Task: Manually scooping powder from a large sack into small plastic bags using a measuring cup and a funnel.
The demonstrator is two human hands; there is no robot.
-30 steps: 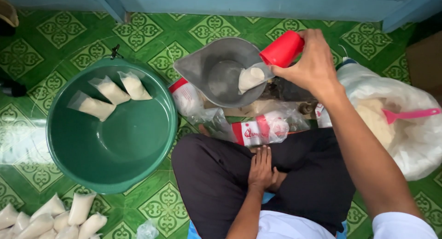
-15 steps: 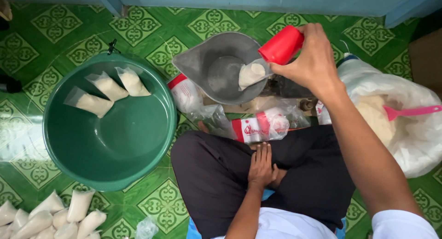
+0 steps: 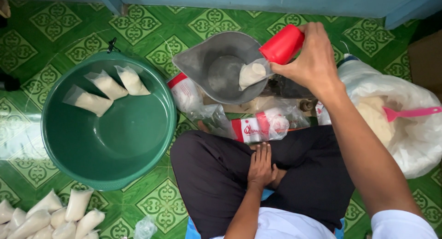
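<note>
Gripping a red cup in the right hand, fingers wrapped around it, tilted over a small filled plastic bag inside the grey scale pan. Resting the left hand flat on a crossed leg, fingers pressed together, holding nothing. Sitting on a green patterned tile floor beside a green basin with three filled bags, blue wall base ahead, white sack to the right.

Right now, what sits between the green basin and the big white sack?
In the head view, between green basin and white sack: a grey scale pan and red-and-white plastic bags.
</note>
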